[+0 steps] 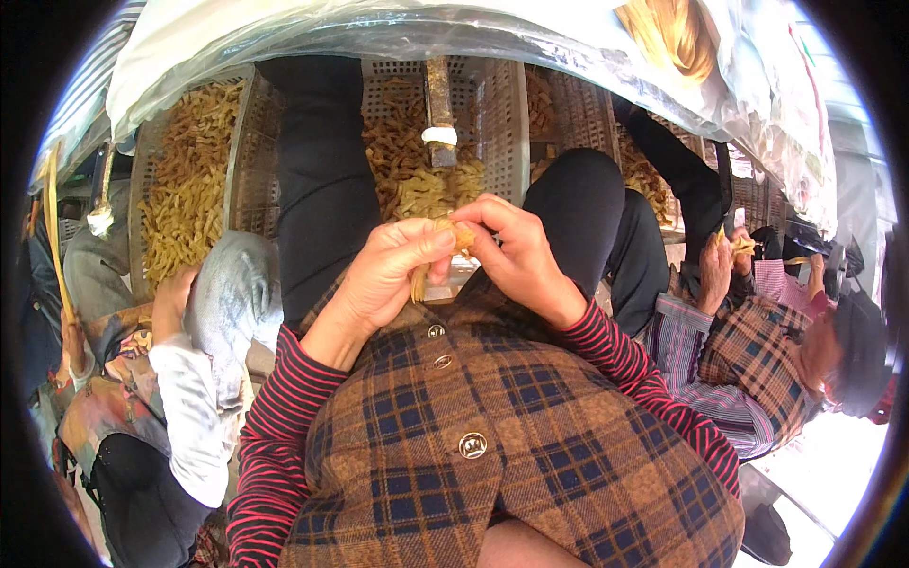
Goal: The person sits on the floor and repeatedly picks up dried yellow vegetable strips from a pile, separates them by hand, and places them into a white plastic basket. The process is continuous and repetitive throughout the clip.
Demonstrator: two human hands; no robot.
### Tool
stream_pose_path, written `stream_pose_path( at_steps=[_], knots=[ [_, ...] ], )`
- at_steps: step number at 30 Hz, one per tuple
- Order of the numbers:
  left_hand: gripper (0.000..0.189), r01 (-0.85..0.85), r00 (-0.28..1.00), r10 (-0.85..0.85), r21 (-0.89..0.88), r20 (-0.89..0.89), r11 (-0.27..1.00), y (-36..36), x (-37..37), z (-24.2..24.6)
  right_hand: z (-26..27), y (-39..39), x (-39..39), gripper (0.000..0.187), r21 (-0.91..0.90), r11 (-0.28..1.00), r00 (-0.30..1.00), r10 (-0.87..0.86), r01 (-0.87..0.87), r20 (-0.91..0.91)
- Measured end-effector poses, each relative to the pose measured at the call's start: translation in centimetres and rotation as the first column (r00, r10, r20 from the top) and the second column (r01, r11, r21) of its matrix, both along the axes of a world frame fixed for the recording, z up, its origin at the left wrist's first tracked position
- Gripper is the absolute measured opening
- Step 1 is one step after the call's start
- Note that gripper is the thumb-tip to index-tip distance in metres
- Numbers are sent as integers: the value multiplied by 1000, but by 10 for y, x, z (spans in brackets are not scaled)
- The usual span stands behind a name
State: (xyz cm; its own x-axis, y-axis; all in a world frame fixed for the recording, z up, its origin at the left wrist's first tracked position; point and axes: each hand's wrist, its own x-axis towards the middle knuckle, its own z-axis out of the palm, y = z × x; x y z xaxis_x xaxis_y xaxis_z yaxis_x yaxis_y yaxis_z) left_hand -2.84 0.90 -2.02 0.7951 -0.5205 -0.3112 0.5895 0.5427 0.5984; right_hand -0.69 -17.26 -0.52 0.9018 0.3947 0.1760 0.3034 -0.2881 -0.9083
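Both my hands meet at the middle of the view, above my lap. Pinched between the thumb and fingers of my left hand (394, 266) is a small bundle of yellowish strands (420, 280), its loose ends hanging below the fingers. My right hand (515, 252) grips the folded upper part of the same bundle, its thumb and forefinger close to my left thumb. Beyond the hands, between my knees, stands a perforated plastic crate (503, 117) holding many small yellow-brown knotted pieces (408, 188). The exact material of the strands cannot be told.
A metal bar (439, 106) with a white wrapping juts over the crate. Plastic sheeting (355, 32) covers the surface ahead, with a hank of golden strands (678, 42) on it. Another filled crate (238, 156) stands left. Co-workers sit close on both sides.
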Motion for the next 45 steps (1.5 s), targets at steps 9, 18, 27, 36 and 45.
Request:
stream_pose_path(
  at_steps=[9,18,27,36,45],
  knots=[
    [21,-13,976,-68,363,208,932,8,-1,4,20,-9,7,22,-419,890,959,254,-181,125],
    [11,-140,787,-347,696,510,704,40,-4,20,38,-29,-11,25,329,927,540,374,-183,-754],
    [11,-339,747,-301,729,593,595,20,7,27,29,-43,16,23,-228,967,986,140,-118,86],
    [10,-346,648,-465,777,604,526,19,7,-6,-22,-22,6,17,-400,850,910,406,-342,86],
    [10,-783,473,-266,539,840,309,8,126,17,5,-9,130,19,-289,957,928,82,29,363]
  ],
)
